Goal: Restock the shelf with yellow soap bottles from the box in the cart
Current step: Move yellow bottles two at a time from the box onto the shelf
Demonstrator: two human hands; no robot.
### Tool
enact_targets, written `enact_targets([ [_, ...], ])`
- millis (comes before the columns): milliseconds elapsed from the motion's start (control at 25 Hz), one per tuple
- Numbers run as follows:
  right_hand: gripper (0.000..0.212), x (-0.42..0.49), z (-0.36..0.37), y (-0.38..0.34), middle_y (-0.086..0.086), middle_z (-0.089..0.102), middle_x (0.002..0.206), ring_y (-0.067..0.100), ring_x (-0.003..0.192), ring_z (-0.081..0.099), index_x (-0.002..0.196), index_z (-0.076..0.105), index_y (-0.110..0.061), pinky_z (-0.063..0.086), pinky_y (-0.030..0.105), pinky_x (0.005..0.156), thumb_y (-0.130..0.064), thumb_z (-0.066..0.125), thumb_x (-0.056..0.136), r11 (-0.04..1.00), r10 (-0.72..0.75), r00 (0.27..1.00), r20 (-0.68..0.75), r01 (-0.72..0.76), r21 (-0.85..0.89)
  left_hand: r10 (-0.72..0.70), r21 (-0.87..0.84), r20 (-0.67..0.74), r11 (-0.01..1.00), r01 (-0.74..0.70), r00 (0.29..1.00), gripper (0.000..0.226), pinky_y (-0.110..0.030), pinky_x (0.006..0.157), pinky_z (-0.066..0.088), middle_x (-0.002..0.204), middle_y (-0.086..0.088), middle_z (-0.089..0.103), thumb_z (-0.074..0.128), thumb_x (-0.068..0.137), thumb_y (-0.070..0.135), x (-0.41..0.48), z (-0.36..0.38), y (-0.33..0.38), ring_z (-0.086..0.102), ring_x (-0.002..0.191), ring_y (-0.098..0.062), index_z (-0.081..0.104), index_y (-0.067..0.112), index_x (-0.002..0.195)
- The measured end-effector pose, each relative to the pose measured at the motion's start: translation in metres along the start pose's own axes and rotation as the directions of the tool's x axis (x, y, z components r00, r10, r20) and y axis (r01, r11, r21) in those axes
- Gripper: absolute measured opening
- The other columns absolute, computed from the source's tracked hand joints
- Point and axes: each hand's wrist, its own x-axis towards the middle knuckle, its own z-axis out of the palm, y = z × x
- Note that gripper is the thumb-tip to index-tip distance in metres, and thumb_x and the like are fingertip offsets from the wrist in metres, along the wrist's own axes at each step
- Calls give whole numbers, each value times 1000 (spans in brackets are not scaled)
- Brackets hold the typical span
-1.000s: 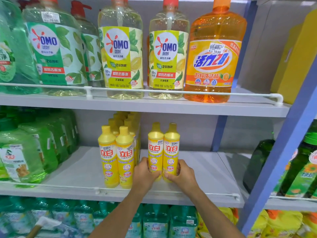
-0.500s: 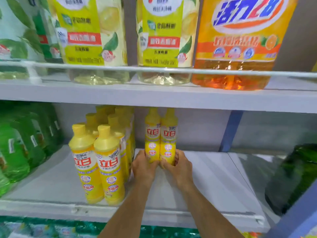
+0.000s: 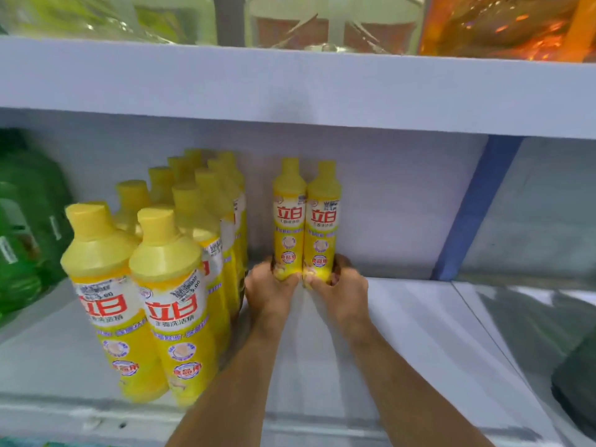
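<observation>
Left hand [image 3: 269,291] curled round one upright yellow 立白 bottle [image 3: 288,217] near its base, right hand [image 3: 338,290] round the touching twin [image 3: 323,221]; two same-brand rows [image 3: 174,285] alongside.

**Both hands clamped low, side by side**

The left forearm [image 3: 232,382] and right forearm [image 3: 403,382] rose bare from the bottom edge of the view, stretched forward and drawing together. The left hand [image 3: 269,293] was curled round the base of the left yellow soap bottle [image 3: 288,221], its back toward the camera. The right hand [image 3: 340,290] gripped the base of the right yellow soap bottle [image 3: 323,227] the same way. Both wrists were straight, and the thumbs sat close together in front.
</observation>
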Motion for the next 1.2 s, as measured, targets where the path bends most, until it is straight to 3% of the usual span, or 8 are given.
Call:
enact_targets([
  [80, 48, 2, 0, 1, -12, 71, 91, -14, 72, 63, 116, 66, -21, 43, -1, 65, -31, 89, 74, 1000, -13, 1000, 15, 13, 3, -64, -19, 6, 998, 64, 998, 49, -31, 78, 54, 102, -7, 76, 91, 66, 36, 2, 3, -1, 70, 96, -27, 73, 15, 107],
  [200, 48, 1, 0, 1, -10, 73, 97, -3, 79, 66, 117, 67, -20, 43, -3, 67, -32, 89, 76, 1000, -20, 999, 32, 19, 5, -126, -52, -21, 991, 125, 992, 57, -41, 84, 60, 104, -7, 75, 94, 60, 38, 3, 3, 0, 70, 98, -28, 70, 16, 107],
  [400, 43, 0, 4, 5, -8, 77, 100, 10, 90, 72, 115, 70, -21, 57, 22, 83, -34, 88, 77, 1000, -18, 1000, 24, 18, 15, -122, -47, -21, 992, 121, 992, 53, -44, 83, 61, 102, -6, 76, 94, 62, 37, 3, 5, -1, 71, 94, -28, 69, 17, 105],
  [520, 42, 1, 5, 7, -9, 77, 97, 10, 90, 72, 113, 71, -20, 55, 19, 81, -35, 87, 77, 999, -36, 999, 18, 36, 11, -108, -40, -37, 994, 106, 993, 53, -44, 82, 61, 101, -6, 76, 94, 62, 38, 4, 6, -4, 72, 93, -28, 70, 16, 105],
  [840, 46, 3, 8, 11, -4, 77, 103, 16, 94, 72, 116, 71, -19, 59, 32, 88, -39, 87, 77, 1000, -31, 999, 13, 31, -1, -89, -21, -49, 996, 88, 995, 52, -38, 84, 60, 102, -5, 76, 92, 65, 40, 8, 9, -8, 72, 94, -27, 70, 16, 105],
  [1000, 48, 2, 3, 3, -4, 76, 107, 20, 98, 69, 119, 67, -21, 56, 31, 86, -39, 84, 79, 1000, 2, 999, 45, -1, -32, -60, -29, 28, 998, 60, 998, 55, -28, 79, 52, 106, -2, 75, 90, 66, 42, 5, 5, -6, 70, 98, -24, 67, 18, 110],
  [1080, 47, -3, -4, -4, -10, 71, 108, 16, 99, 67, 122, 61, -26, 51, 26, 80, -40, 81, 81, 999, 20, 991, 135, -14, -45, -34, -6, 109, 999, 35, 993, 62, -33, 84, 53, 113, -4, 71, 88, 68, 45, -3, 0, -4, 66, 104, -26, 62, 17, 116],
  [1200, 55, -14, -24, -11, -5, 63, 124, 20, 118, 59, 129, 51, -28, 49, 32, 91, -53, 71, 85, 975, 22, 970, 243, 33, -220, 3, 206, 243, 977, -55, 970, 59, -41, 94, 50, 122, -9, 60, 80, 78, 40, -20, -18, 3, 56, 116, -30, 51, 14, 122],
])
